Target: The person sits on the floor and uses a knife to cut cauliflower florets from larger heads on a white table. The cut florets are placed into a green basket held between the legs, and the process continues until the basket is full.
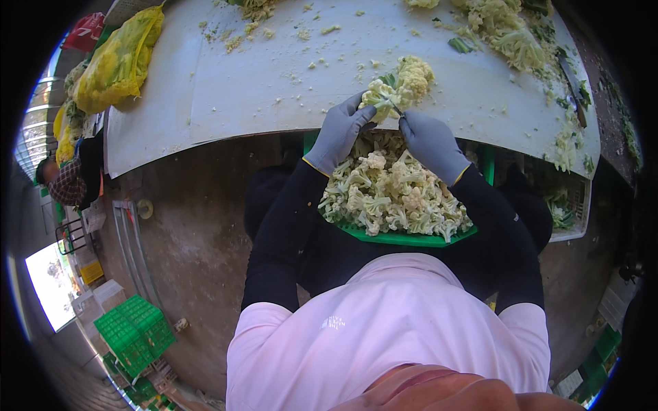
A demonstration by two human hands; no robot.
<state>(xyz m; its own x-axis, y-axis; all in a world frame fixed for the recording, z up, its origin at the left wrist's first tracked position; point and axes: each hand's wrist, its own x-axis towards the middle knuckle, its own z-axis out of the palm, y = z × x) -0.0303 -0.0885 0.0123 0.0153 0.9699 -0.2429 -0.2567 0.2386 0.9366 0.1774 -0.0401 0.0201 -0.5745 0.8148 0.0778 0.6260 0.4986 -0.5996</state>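
Both hands wear grey gloves and meet above the front edge of a white tabletop (247, 97). My left hand (342, 128) grips a piece of cauliflower (381, 98) with some green leaf on it. In my right hand (432, 144) is a small knife (397, 109), its blade against the cauliflower stem. Another cauliflower portion (415, 77) rests on the table just beyond, touching or joined to the held piece; I cannot tell which. Below my hands, a green plastic crate (401, 239) in front of my lap is heaped with cut cauliflower florets (385, 195).
Cauliflower trimmings (514, 41) and a large knife (573, 90) lie at the table's right. A yellow mesh sack (121, 61) sits at the left end. A light crate with leaves (570, 221) stands under the right side. Leftward are a person (69, 180) and stacked green crates (134, 334).
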